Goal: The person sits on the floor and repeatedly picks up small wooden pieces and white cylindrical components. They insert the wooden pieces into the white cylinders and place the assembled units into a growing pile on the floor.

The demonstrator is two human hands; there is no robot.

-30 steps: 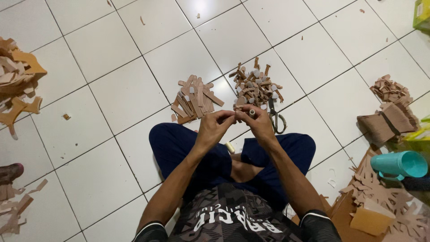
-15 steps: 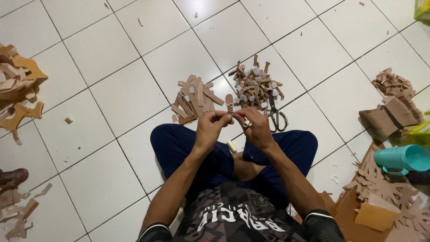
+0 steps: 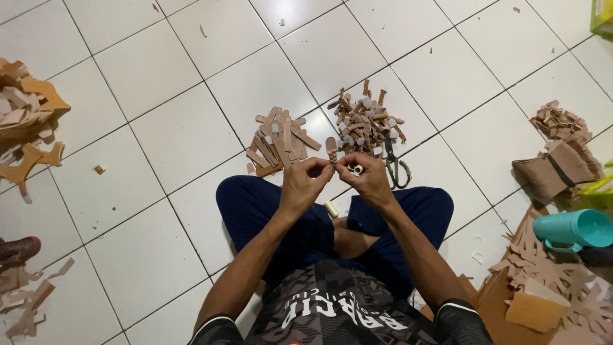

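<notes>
Left hand (image 3: 305, 181) and right hand (image 3: 364, 179) are both closed on one small cardboard piece (image 3: 331, 150). Piece stands upright. Scissors (image 3: 396, 167) lie on the floor just beside the right hand.

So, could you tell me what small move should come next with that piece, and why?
Probably set the piece on the wrapped pile. The left hand and right hand pinch it upright, it already looks wrapped like those, and the plain pile lies beside.

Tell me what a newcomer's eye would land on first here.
First, the left hand and right hand meeting at centre, pinching a small brown wrapped stick upright between them. Just beyond lie a pile of plain sticks and a pile of wrapped ones with scissors. A teal cup lies at the right edge.
</notes>
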